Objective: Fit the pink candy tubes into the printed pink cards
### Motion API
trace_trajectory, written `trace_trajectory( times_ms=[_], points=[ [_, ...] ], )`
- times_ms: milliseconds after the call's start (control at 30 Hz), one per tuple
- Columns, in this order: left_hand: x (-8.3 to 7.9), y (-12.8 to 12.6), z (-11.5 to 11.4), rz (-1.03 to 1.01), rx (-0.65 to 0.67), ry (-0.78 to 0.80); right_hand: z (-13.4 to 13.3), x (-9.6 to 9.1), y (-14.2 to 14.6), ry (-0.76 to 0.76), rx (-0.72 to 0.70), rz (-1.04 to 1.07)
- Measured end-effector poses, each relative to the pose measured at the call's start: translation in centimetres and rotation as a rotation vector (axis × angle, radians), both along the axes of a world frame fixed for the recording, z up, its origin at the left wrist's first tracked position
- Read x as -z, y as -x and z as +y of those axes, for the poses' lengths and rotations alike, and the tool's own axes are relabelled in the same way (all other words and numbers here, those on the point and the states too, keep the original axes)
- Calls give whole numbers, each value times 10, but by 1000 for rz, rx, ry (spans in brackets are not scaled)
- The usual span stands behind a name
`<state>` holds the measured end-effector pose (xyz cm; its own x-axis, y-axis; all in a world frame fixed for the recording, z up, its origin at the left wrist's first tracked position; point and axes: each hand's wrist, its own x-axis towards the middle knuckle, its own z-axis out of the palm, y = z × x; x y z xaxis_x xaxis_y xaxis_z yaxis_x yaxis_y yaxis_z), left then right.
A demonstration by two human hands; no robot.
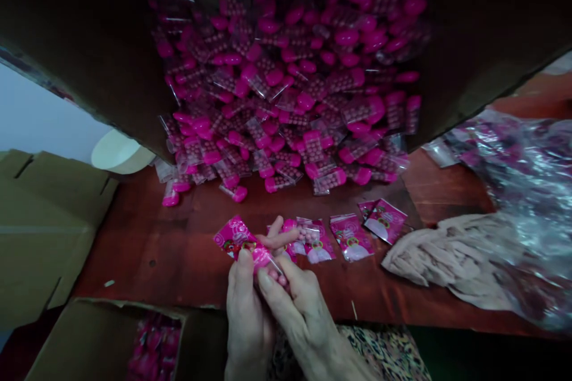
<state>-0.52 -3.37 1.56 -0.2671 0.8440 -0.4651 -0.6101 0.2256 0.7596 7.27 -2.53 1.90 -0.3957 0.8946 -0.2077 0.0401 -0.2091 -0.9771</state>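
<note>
My left hand [248, 309] is closed, its thumb pressing on a small pink printed sachet [235, 233]. My right hand [301, 303] grips a clear tube of pink balls with a bright pink cap [277, 275], which meets the sachet between my two thumbs. Whether the tube is partly inside the sachet I cannot tell. Beyond my right hand's stretched fingers is another tube of pink balls [308, 231], over a flat printed sachet [320, 245]. More sachets [351, 238] lie on the dark red table to the right.
A large pile of capped tubes [286, 95] spills from a carton [67, 30] lying on its side. A beige cloth [451, 256] and clear plastic bags [531, 178] lie right. At left are a pale bowl [120, 153] and an open box [89, 339] with pink packets inside.
</note>
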Motion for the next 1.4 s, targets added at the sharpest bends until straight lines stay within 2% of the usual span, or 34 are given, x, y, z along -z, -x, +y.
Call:
trace_trajectory(
  times_ms=[233, 367, 533, 733, 1000, 1133, 1267, 1400],
  points=[
    [1, 6, -7, 6, 24, -160, -10, 8, 0, 8, 15, 72],
    [-2, 6, -10, 49, 68, -143, -24, 12, -9, 5, 7, -7],
    [-3, 3, -14, 74, 45, -95, -34, 10, -15, 20, -39, -37],
    [-5, -5, -22, 110, 125, -53, -42, 12, -8, -64, 125, -94],
    [3, -9, -21, 77, 83, -95, -35, 28, -15, -112, 88, -130],
    [1, -13, -24, 64, 54, -70, -36, 25, -16, -189, 109, -104],
    [1, -10, -31, 69, 20, -18, -32, 14, -22, -101, 16, -56],
    [5, 1, -29, 49, 39, -67, -18, 11, -28, 45, -74, 85]
  ],
)
